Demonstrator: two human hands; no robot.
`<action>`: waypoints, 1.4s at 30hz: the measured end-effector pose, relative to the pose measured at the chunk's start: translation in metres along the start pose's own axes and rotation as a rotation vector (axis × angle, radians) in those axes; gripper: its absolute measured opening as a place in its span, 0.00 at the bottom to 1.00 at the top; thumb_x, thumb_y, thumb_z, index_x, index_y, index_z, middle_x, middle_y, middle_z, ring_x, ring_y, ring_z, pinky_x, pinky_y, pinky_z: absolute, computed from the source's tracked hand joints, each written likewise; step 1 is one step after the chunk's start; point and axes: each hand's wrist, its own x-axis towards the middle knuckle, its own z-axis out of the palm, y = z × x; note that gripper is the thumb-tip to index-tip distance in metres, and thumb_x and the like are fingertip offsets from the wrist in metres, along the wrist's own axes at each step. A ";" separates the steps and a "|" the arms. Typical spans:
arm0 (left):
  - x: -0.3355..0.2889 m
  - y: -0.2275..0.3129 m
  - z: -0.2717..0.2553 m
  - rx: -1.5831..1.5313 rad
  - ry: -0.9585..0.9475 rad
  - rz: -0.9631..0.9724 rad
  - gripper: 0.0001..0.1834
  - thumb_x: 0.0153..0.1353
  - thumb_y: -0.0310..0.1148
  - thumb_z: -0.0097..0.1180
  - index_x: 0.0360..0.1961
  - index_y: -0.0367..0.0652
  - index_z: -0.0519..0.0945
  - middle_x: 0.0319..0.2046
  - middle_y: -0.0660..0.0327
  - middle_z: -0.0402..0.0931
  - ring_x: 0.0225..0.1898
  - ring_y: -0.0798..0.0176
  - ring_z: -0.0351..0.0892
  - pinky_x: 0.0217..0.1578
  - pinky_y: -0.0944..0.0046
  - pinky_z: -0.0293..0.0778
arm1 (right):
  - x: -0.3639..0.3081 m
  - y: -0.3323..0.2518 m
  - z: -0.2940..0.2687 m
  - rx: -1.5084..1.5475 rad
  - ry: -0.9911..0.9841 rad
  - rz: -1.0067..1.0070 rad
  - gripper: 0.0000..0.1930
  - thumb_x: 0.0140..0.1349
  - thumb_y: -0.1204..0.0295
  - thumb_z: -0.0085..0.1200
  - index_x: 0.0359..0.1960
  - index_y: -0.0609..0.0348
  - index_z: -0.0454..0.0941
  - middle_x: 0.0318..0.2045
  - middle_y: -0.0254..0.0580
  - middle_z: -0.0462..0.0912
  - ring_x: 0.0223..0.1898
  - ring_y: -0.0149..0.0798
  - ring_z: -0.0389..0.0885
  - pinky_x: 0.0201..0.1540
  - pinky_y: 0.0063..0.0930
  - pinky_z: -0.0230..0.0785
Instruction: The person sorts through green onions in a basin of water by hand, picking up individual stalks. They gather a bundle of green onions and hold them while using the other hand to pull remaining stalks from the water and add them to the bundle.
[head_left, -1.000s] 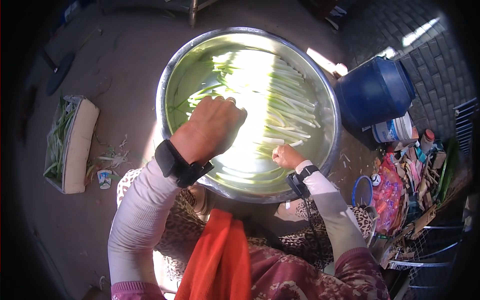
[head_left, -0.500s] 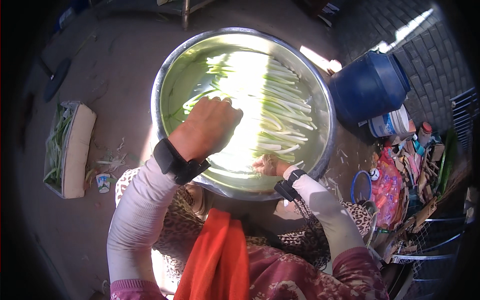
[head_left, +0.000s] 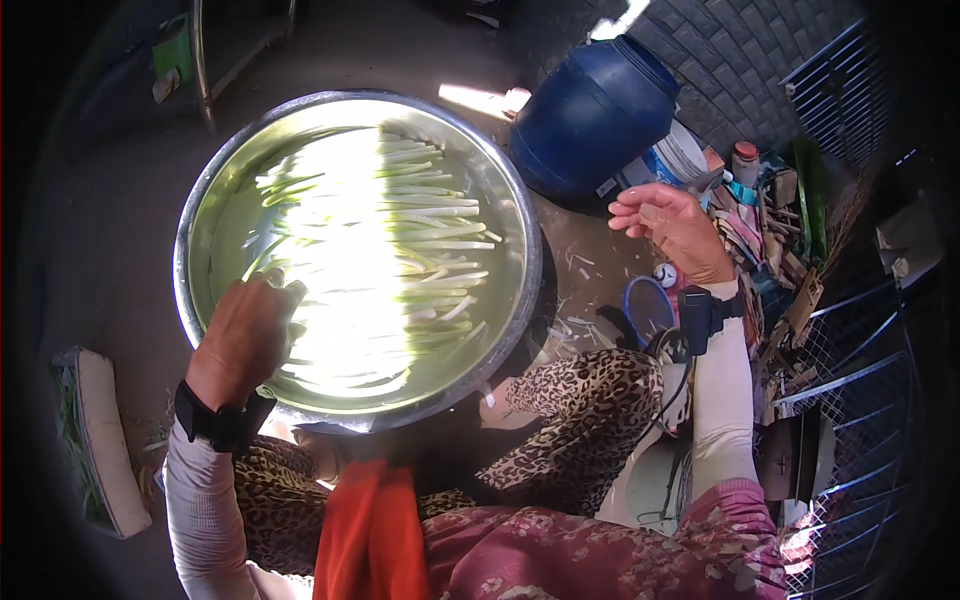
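A wide round metal basin (head_left: 515,230) holds water and a layer of green onions (head_left: 440,235), their white ends pointing right. Strong sunlight washes out the middle of the layer. My left hand (head_left: 245,335) is at the basin's left side, over the leafy ends nearest me. Its fingers are curled closed, and what they hold, if anything, is hidden by the hand and the glare. Away from the basin, my right hand (head_left: 675,225) is raised on the right in front of a white bucket, fingers stretched out and nothing in them.
Beyond the basin's right rim stands a blue barrel (head_left: 595,120), with a white bucket (head_left: 680,155) beside it. Wood scraps and litter (head_left: 780,220) pile up at the right, near a blue hoop (head_left: 648,308). A box of green leaves (head_left: 112,440) lies at the left.
My right hand has left the basin, rising out to the right with its fingers opened. My left hand has shifted toward the basin's left edge. The whole view has swung to the right.
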 end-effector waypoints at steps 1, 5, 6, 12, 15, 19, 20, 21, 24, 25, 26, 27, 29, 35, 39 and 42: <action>-0.004 -0.002 0.004 0.009 0.077 0.063 0.22 0.46 0.25 0.66 0.45 0.32 0.78 0.46 0.39 0.75 0.46 0.43 0.77 0.48 0.54 0.72 | -0.013 0.023 -0.015 -0.003 -0.001 -0.002 0.15 0.66 0.68 0.51 0.51 0.61 0.73 0.43 0.45 0.81 0.43 0.36 0.80 0.44 0.25 0.71; 0.018 0.017 -0.006 -0.036 -0.088 -0.009 0.22 0.46 0.25 0.66 0.46 0.33 0.78 0.41 0.43 0.77 0.44 0.44 0.77 0.46 0.53 0.72 | -0.099 0.231 -0.043 0.746 0.411 0.472 0.23 0.64 0.62 0.53 0.59 0.53 0.66 0.53 0.50 0.75 0.45 0.42 0.78 0.40 0.34 0.72; 0.014 0.015 -0.004 -0.013 0.030 0.089 0.22 0.47 0.26 0.66 0.46 0.33 0.78 0.40 0.43 0.77 0.43 0.43 0.77 0.44 0.52 0.73 | -0.135 0.276 -0.042 0.393 0.466 0.710 0.24 0.64 0.62 0.53 0.59 0.54 0.65 0.53 0.50 0.75 0.45 0.43 0.78 0.41 0.34 0.72; 0.009 0.009 0.004 -0.009 0.058 0.072 0.24 0.46 0.26 0.66 0.47 0.35 0.76 0.37 0.43 0.77 0.39 0.42 0.78 0.41 0.52 0.74 | -0.206 0.315 -0.026 -0.287 0.356 0.708 0.28 0.60 0.64 0.56 0.61 0.60 0.64 0.52 0.54 0.74 0.47 0.44 0.76 0.46 0.35 0.69; 0.014 0.006 -0.006 0.073 -0.105 -0.006 0.22 0.47 0.26 0.66 0.45 0.35 0.77 0.35 0.44 0.77 0.37 0.44 0.79 0.39 0.51 0.74 | -0.187 0.301 -0.040 -0.419 0.278 0.572 0.31 0.58 0.65 0.57 0.61 0.63 0.63 0.51 0.56 0.74 0.48 0.45 0.75 0.49 0.36 0.68; 0.019 0.019 -0.007 0.031 0.037 0.070 0.17 0.48 0.27 0.64 0.40 0.35 0.77 0.29 0.46 0.78 0.35 0.46 0.79 0.37 0.52 0.74 | -0.142 0.234 -0.048 -0.570 0.203 0.580 0.29 0.57 0.67 0.58 0.58 0.66 0.66 0.49 0.57 0.75 0.51 0.43 0.74 0.54 0.36 0.65; 0.014 0.014 -0.005 0.033 0.040 0.057 0.17 0.48 0.27 0.64 0.40 0.35 0.77 0.29 0.46 0.78 0.35 0.46 0.79 0.37 0.52 0.74 | -0.125 0.202 -0.046 -0.673 0.155 0.792 0.26 0.56 0.68 0.58 0.55 0.66 0.70 0.48 0.57 0.76 0.52 0.41 0.72 0.57 0.36 0.62; 0.013 0.011 0.000 0.006 0.111 0.116 0.17 0.48 0.27 0.64 0.40 0.34 0.78 0.28 0.47 0.78 0.35 0.46 0.79 0.37 0.52 0.74 | -0.121 0.196 -0.061 -0.685 0.164 0.791 0.26 0.56 0.68 0.58 0.55 0.66 0.70 0.48 0.57 0.76 0.52 0.41 0.72 0.57 0.36 0.62; 0.013 0.017 -0.008 0.043 0.062 0.105 0.17 0.46 0.26 0.65 0.39 0.34 0.78 0.27 0.47 0.78 0.34 0.47 0.79 0.36 0.53 0.74 | -0.114 0.172 -0.117 -0.907 0.026 0.670 0.19 0.56 0.70 0.58 0.47 0.68 0.76 0.43 0.53 0.79 0.50 0.36 0.74 0.54 0.32 0.65; 0.009 0.014 -0.008 0.036 0.050 0.094 0.17 0.46 0.26 0.65 0.39 0.34 0.78 0.27 0.47 0.78 0.34 0.47 0.79 0.36 0.52 0.74 | -0.113 0.158 -0.129 -1.002 0.069 0.451 0.17 0.57 0.70 0.57 0.45 0.68 0.77 0.42 0.50 0.79 0.48 0.36 0.76 0.52 0.30 0.66; 0.004 0.011 -0.008 0.031 0.036 0.077 0.16 0.46 0.26 0.65 0.38 0.34 0.78 0.27 0.47 0.78 0.34 0.47 0.79 0.36 0.52 0.74 | -0.108 0.141 -0.134 -1.086 0.105 0.227 0.15 0.57 0.71 0.57 0.43 0.69 0.78 0.41 0.47 0.80 0.46 0.36 0.77 0.50 0.27 0.68; 0.000 0.008 -0.007 0.009 0.095 0.101 0.16 0.46 0.26 0.65 0.38 0.34 0.78 0.27 0.47 0.78 0.34 0.46 0.80 0.36 0.52 0.74 | -0.098 0.118 -0.131 -0.919 0.117 0.284 0.16 0.58 0.71 0.56 0.45 0.69 0.77 0.43 0.47 0.79 0.46 0.36 0.77 0.49 0.27 0.68; 0.000 0.010 -0.009 0.017 0.066 0.068 0.15 0.46 0.26 0.65 0.38 0.34 0.78 0.28 0.47 0.78 0.34 0.47 0.80 0.36 0.52 0.74 | -0.080 0.057 -0.105 -0.752 0.108 0.327 0.17 0.58 0.71 0.56 0.46 0.70 0.76 0.46 0.47 0.78 0.46 0.36 0.78 0.49 0.26 0.68; -0.004 0.007 0.000 -0.017 0.201 0.134 0.14 0.48 0.26 0.63 0.38 0.35 0.78 0.28 0.47 0.78 0.34 0.47 0.80 0.36 0.52 0.75 | -0.053 -0.066 0.005 -0.500 0.010 0.238 0.21 0.62 0.72 0.52 0.55 0.69 0.68 0.48 0.47 0.77 0.47 0.31 0.76 0.47 0.24 0.69; -0.013 0.003 -0.005 0.012 0.026 0.010 0.14 0.48 0.26 0.63 0.38 0.35 0.79 0.28 0.47 0.78 0.35 0.47 0.80 0.39 0.53 0.75 | -0.025 -0.087 0.057 -0.466 -0.210 0.094 0.21 0.62 0.71 0.51 0.55 0.69 0.69 0.48 0.46 0.77 0.47 0.31 0.76 0.46 0.24 0.69; -0.022 -0.004 0.000 -0.006 0.093 0.021 0.13 0.48 0.25 0.62 0.37 0.35 0.79 0.28 0.48 0.78 0.35 0.49 0.80 0.39 0.53 0.75 | -0.006 -0.060 0.035 -0.473 -0.294 0.089 0.21 0.61 0.73 0.50 0.55 0.68 0.69 0.48 0.45 0.77 0.47 0.33 0.76 0.45 0.22 0.69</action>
